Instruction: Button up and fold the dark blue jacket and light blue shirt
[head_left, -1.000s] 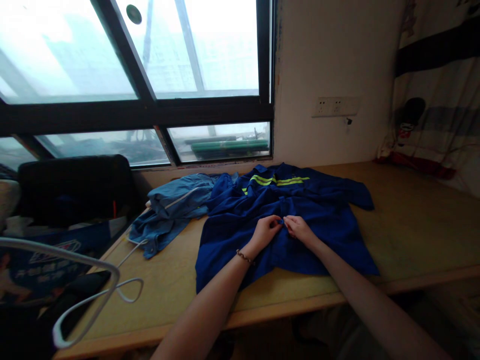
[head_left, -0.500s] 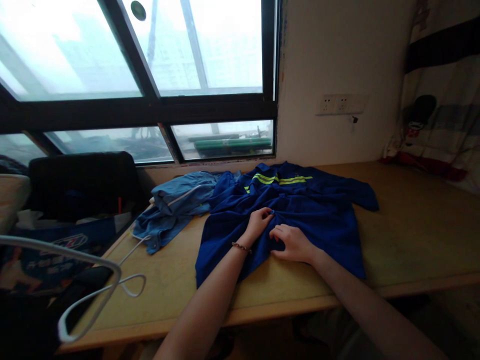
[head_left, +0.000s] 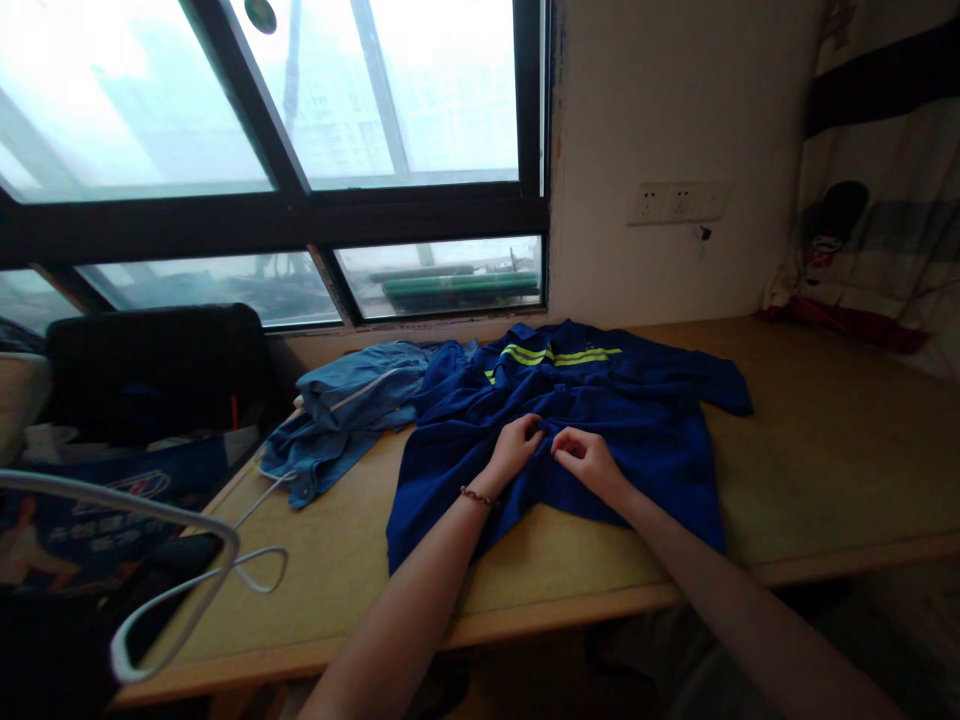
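The shirt (head_left: 652, 425) is laid out on the table (head_left: 825, 440), so that much looks done. Its front seems unfinished: creased around your left hand (head_left: 517, 445), gapping at the hem below it; higher up is too dim to judge. Your left grip pinches the shirt's front. Your right hand (head_left: 590, 462), just beside it, curls loosely; whether it holds cloth, I cannot tell.

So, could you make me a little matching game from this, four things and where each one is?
1. bracelet
2. lighter blue garment
3. socket panel
4. dark blue garment

A. on the wall
B. under the left hand
C. around the left wrist
D. on the table, left of the striped clothing

Pairs: 1-C, 2-D, 3-A, 4-B.
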